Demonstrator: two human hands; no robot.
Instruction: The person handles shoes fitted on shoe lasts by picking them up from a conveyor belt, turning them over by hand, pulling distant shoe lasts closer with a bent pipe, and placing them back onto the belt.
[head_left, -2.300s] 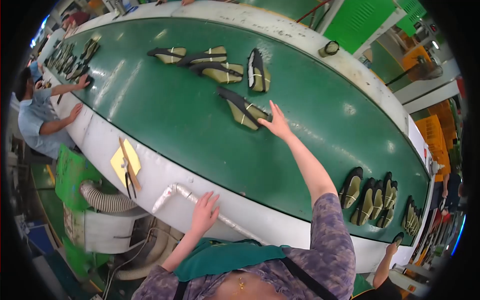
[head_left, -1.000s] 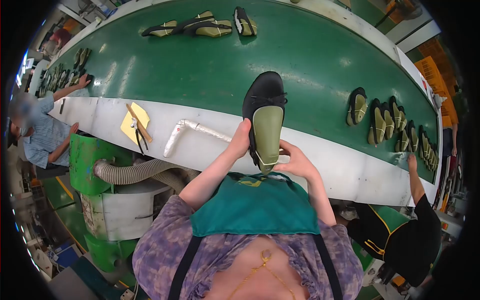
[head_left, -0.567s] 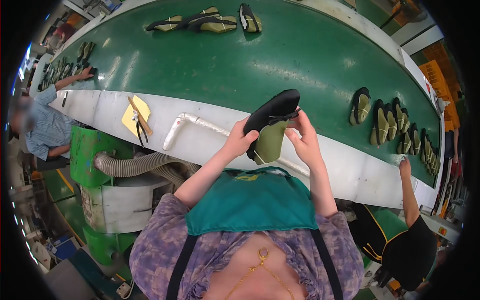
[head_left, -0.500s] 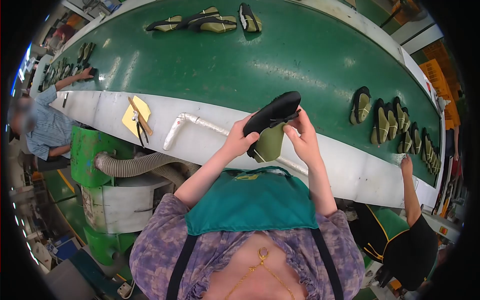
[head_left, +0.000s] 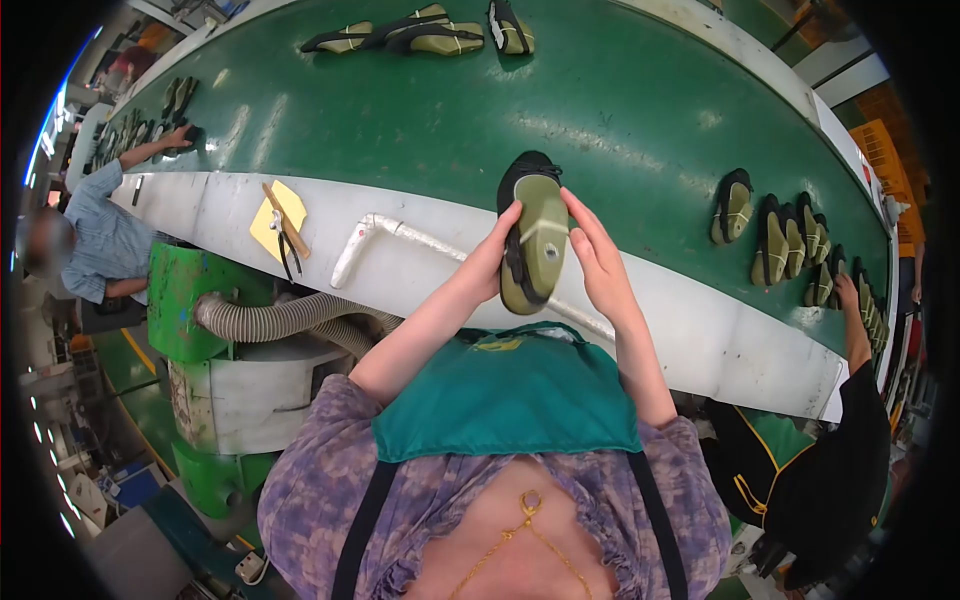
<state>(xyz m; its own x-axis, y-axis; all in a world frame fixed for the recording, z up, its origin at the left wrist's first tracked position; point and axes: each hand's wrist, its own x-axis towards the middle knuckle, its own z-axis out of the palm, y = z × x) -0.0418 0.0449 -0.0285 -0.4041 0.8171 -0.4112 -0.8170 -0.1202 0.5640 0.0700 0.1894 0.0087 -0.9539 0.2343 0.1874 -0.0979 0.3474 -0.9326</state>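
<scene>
In front of my chest I hold a black shoe upper on an olive-green last [head_left: 540, 240], its flat green underside turned up toward me. The black fabric wraps round the last's edge, and a pale thread or band crosses its middle. My left hand [head_left: 488, 260] grips the left side, thumb along the edge and fingers hidden behind. Along the right edge my right hand [head_left: 598, 255] lies with fingers stretched out straight, their tips at the shoe's side.
Pliers [head_left: 277, 228] and a wooden-handled tool [head_left: 286, 218] lie on yellow paper. Beside them is a wrapped, bent pipe [head_left: 395, 230]. More lasted shoes [head_left: 435, 38] rest on the green belt [head_left: 400, 120]. Co-workers reach in at left and right; a green machine with a hose [head_left: 265, 318] stands left.
The shoe has turned from side-on to underside up and stands more upright. My right fingers have gone from pinching it to lying straight. The right co-worker's hand has moved further onto the belt.
</scene>
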